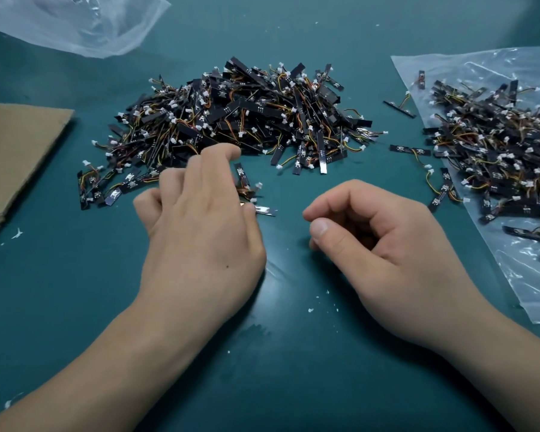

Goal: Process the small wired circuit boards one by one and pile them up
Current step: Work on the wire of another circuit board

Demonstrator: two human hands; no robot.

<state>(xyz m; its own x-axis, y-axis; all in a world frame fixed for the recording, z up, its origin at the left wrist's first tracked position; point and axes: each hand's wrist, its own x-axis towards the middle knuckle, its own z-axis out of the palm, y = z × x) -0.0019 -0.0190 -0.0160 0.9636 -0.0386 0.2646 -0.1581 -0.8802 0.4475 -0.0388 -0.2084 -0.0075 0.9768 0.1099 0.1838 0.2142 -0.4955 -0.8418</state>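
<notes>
A big heap of small black circuit boards point(243, 113) with red-yellow wires and white plugs lies at the middle of the green table. A second heap point(493, 145) rests on a clear plastic bag at the right. My left hand point(200, 219) hovers palm down at the near edge of the middle heap, fingers spread over a few loose boards; one board point(264, 210) pokes out beside its thumb, and whether the hand grips it is hidden. My right hand point(374, 226) rests on the table right of it, fingers curled loosely, holding nothing.
A brown cardboard sheet point(16, 157) lies at the left edge. A crumpled clear bag point(75, 23) is at the back left. Stray boards point(409, 151) lie between the two heaps. White crumbs dot the green mat point(293, 353).
</notes>
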